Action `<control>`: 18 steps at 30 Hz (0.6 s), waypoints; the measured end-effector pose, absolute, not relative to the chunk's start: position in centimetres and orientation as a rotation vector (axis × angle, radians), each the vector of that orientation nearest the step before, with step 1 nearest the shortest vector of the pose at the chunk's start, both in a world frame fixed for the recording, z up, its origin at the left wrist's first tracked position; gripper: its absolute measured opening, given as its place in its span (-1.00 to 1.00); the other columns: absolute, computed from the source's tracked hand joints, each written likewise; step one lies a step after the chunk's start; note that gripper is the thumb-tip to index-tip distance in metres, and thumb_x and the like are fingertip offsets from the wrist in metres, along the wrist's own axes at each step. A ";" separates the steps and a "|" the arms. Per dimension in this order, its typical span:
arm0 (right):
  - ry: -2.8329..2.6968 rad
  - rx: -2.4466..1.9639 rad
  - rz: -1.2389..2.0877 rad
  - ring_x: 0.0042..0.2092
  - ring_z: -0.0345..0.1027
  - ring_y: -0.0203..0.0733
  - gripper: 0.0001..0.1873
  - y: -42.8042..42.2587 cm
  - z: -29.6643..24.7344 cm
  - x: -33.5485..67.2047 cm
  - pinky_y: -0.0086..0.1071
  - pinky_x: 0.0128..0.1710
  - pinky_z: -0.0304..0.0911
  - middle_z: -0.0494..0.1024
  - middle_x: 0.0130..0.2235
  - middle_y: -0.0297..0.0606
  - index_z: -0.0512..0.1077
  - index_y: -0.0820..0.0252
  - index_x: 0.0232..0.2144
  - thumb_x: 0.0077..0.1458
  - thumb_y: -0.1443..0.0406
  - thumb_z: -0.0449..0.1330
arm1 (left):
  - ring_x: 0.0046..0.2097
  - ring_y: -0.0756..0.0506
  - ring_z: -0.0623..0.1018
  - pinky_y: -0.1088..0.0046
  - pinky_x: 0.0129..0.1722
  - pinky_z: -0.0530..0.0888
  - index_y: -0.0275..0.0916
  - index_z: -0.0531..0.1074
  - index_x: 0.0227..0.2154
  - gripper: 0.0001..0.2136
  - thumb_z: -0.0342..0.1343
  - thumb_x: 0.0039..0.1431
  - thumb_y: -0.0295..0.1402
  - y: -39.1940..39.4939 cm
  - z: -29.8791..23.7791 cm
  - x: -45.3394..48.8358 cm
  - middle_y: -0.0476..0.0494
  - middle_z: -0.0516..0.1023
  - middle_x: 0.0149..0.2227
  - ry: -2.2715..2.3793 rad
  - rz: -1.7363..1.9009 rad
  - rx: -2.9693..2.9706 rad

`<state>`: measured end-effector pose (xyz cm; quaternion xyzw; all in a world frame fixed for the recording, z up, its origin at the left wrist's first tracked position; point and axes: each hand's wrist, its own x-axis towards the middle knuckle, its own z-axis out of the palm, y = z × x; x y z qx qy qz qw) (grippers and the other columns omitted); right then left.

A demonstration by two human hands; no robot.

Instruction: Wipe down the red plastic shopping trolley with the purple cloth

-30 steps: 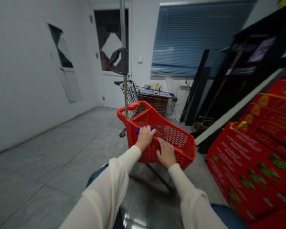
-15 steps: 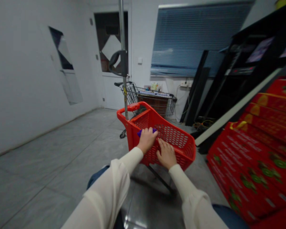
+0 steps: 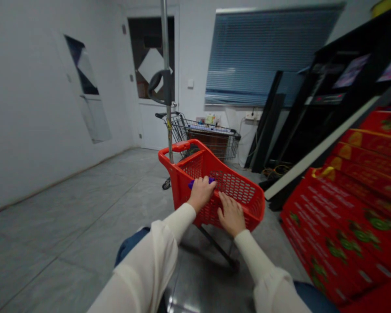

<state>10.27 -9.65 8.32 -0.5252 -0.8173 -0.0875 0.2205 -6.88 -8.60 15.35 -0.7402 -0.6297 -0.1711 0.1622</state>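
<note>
A red plastic shopping cart with perforated basket walls stands in front of me. My left hand is closed over a purple cloth-like piece at the cart's near rim. Most of that piece is hidden under the fingers, with bits showing on both sides. To its right, my right hand rests with outstretched fingers against the near side of the basket, holding nothing. A metal pole with a dark looped handle rises beside the cart's handle end.
Behind stands a wire shopping cart loaded with a brown box. Stacked red cartons with fruit pictures fill the right side. A pale board and dark panels lean near the window blinds. Grey floor stretches left.
My right hand has shifted slightly right and down along the basket side. The left hand stays on the purple piece. The view has moved slightly.
</note>
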 end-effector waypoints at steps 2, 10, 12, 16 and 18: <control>-2.218 -1.482 -0.281 0.24 0.15 -0.06 -0.38 -9.8 8.3 10.9 -0.14 0.23 -0.04 0.30 0.31 -0.20 0.18 0.10 0.32 0.22 0.27 -0.03 | -0.11 -0.19 0.42 0.24 -0.11 0.29 -0.11 0.45 -0.04 -0.73 -0.12 0.37 -0.26 -8.3 15.7 -7.8 -0.25 0.40 -0.13 -1.811 -0.461 -2.100; -2.213 -1.569 -0.207 0.25 0.14 -0.02 -0.34 -10.3 8.2 10.3 -0.03 0.19 -0.02 0.25 0.34 -0.19 0.15 0.10 0.33 0.19 0.22 0.02 | -0.09 -0.21 0.41 0.24 -0.12 0.30 -0.11 0.44 -0.03 -0.74 -0.10 0.37 -0.27 -8.7 14.5 -6.7 -0.25 0.40 -0.11 -1.850 -0.517 -1.997; -2.243 -1.533 -0.222 0.24 0.15 -0.04 -0.34 -10.3 8.4 10.5 -0.09 0.18 0.01 0.25 0.34 -0.19 0.14 0.11 0.34 0.20 0.22 0.02 | -0.10 -0.19 0.41 0.26 -0.12 0.30 -0.08 0.42 0.00 -0.74 -0.07 0.35 -0.25 -8.9 14.2 -5.8 -0.23 0.40 -0.10 -1.791 -0.506 -2.077; -2.228 -1.553 -0.290 0.18 0.24 -0.07 -0.42 -10.5 8.6 12.1 -0.19 0.13 0.09 0.30 0.31 -0.17 0.20 0.08 0.31 0.25 0.26 -0.01 | -0.09 -0.17 0.41 0.27 -0.11 0.31 -0.10 0.41 0.00 -0.74 -0.04 0.35 -0.23 -8.4 14.9 -6.7 -0.22 0.39 -0.10 -1.814 -0.492 -2.116; -2.237 -1.547 -0.297 0.16 0.26 -0.09 -0.42 -10.7 8.4 12.6 -0.20 0.12 0.10 0.31 0.30 -0.15 0.20 0.11 0.31 0.26 0.27 -0.01 | -0.08 -0.19 0.41 0.26 -0.10 0.31 -0.11 0.42 -0.01 -0.75 -0.03 0.34 -0.24 -8.1 15.1 -7.3 -0.24 0.38 -0.09 -1.867 -0.515 -2.057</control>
